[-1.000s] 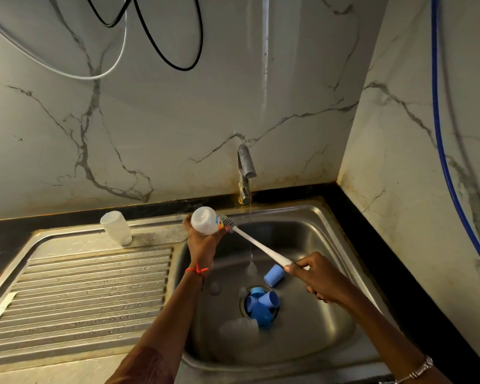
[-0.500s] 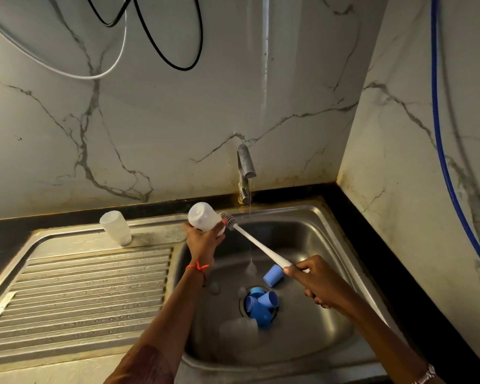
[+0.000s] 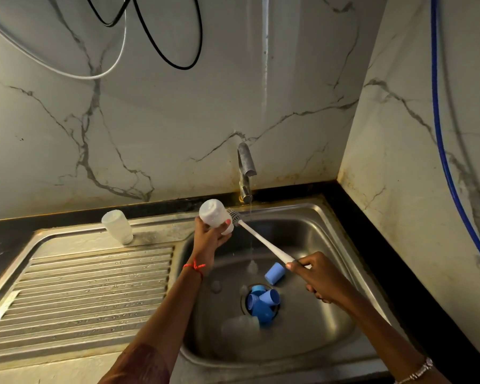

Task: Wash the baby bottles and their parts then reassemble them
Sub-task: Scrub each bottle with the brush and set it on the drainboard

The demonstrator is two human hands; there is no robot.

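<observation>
Lifted slightly since a second ago, the left hand (image 3: 209,239) grips a clear baby bottle (image 3: 212,213) over the sink's (image 3: 316,328) far left edge, base tilted up. The right hand (image 3: 316,275) is curled round the white brush (image 3: 261,239) handle, its bristles just beside the bottle's mouth. Blue caps (image 3: 262,304) cluster at the drain.

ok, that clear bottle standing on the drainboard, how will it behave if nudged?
Likely tips easily: the bottle stands tall on a small base. Probably light: translucent plastic, looks empty. Possibly slippery: droplets show on the drainboard.
</observation>
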